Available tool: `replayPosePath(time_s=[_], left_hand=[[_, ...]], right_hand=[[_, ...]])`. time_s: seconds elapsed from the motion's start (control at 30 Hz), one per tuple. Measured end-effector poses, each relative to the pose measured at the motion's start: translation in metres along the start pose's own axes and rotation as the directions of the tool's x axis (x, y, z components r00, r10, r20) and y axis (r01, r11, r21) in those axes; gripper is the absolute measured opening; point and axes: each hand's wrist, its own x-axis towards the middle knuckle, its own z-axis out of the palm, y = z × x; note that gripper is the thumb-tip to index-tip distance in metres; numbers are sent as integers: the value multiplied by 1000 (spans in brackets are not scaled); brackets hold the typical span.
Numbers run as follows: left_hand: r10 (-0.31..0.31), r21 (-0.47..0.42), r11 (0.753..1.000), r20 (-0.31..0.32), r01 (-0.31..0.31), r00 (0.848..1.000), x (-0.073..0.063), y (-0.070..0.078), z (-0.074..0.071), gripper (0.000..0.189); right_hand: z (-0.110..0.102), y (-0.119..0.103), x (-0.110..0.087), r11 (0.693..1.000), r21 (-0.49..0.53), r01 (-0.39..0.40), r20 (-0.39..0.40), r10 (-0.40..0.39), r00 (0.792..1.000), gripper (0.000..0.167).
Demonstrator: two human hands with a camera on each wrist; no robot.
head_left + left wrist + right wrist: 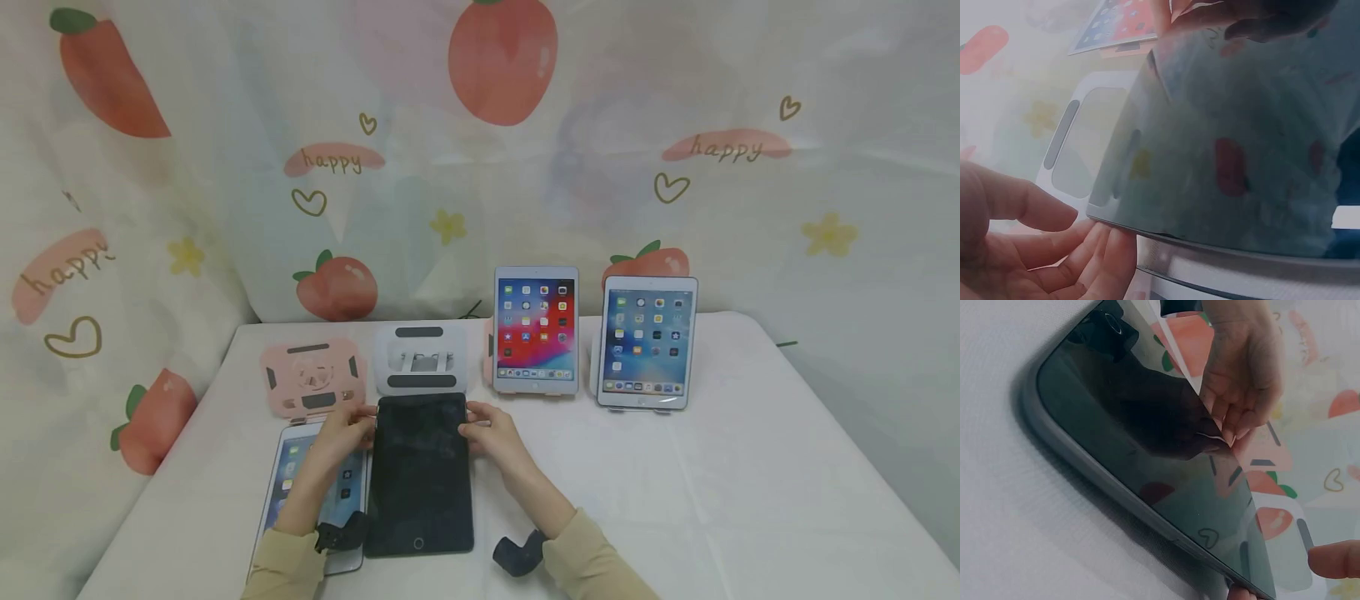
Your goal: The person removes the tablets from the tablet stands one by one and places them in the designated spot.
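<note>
A black tablet (420, 475) with a dark screen lies lengthwise before me, its round button at the near end. My left hand (341, 437) holds its upper left edge; in the left wrist view, the fingertips (1113, 247) are curled under the edge and the thumb stands off the glass. At the upper right edge my right hand (498, 437) holds it too. In the right wrist view, fingertips (1241, 592) show beneath the rim, with the thumb raised apart. Right behind the tablet stands a white stand (420, 333) with dark pads, its plate upright.
A white tablet (352, 508) with a lit screen lies partly under my left forearm. Behind it stands a pink stand (277, 375). To the right, a tablet with a red and blue screen (536, 325) and one with a blue screen (648, 333) lean on stands.
</note>
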Motion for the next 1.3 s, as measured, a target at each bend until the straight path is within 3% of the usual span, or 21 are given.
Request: replayPosePath(time_s=[0.37, 0.7, 0.97, 1.3], left_hand=[[-66, 62, 996, -13, 67, 998, -1, 1, 3, 34], [30, 190, 981, -29, -24, 999, -6, 1, 8, 33], [10, 213, 977, -27, -4, 1000, -8, 5, 8, 35], [7, 276, 961, 2, -8, 1000, -10, 5, 7, 35]], right_hand=[[0, -1, 5, 998, -57, -27, -14, 26, 1000, 53], [0, -3, 1, 979, -201, 8, 38, -1, 999, 60], [-2, -5, 0, 962, -273, 12, 73, 9, 997, 60], [-4, 2, 0, 885, -445, 135, 93, -104, 990, 54]])
